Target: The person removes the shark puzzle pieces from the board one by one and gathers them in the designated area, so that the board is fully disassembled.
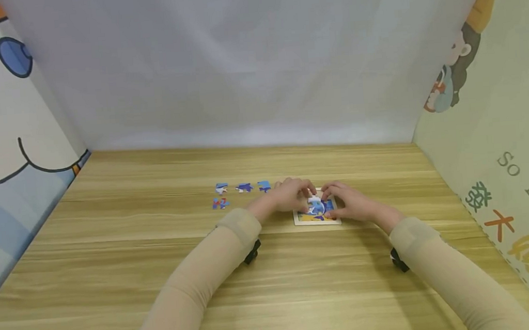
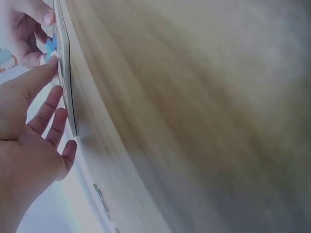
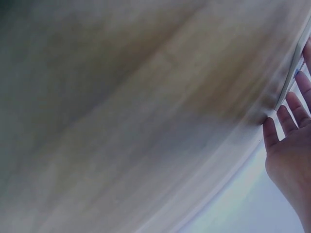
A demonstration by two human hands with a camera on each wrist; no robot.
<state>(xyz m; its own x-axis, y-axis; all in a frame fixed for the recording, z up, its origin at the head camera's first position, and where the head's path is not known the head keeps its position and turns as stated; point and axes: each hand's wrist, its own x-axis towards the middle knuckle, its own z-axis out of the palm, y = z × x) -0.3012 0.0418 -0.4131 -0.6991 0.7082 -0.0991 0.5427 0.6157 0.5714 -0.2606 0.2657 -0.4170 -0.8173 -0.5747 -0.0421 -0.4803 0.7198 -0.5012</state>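
Observation:
A small jigsaw board (image 1: 318,222) with a pale frame lies on the table, its picture partly filled in blue and yellow. Over its left side, my left hand (image 1: 290,195) pinches a light blue and white puzzle piece (image 2: 50,46) between thumb and fingertips, tilted above the board. In the left wrist view the other fingers of that hand spread beside the board's edge. From the right, my right hand (image 1: 353,203) reaches over the board, fingertips and thumb resting on it with relaxed, bent fingers. Both hands hide parts of the picture.
Left of the board lie several loose pieces: a blue and white piece (image 1: 221,188), a dark blue piece (image 1: 244,188), a light blue piece (image 1: 264,186) and a red and blue piece (image 1: 221,203). A white curtain (image 1: 249,83) hangs behind the wooden table (image 1: 113,260).

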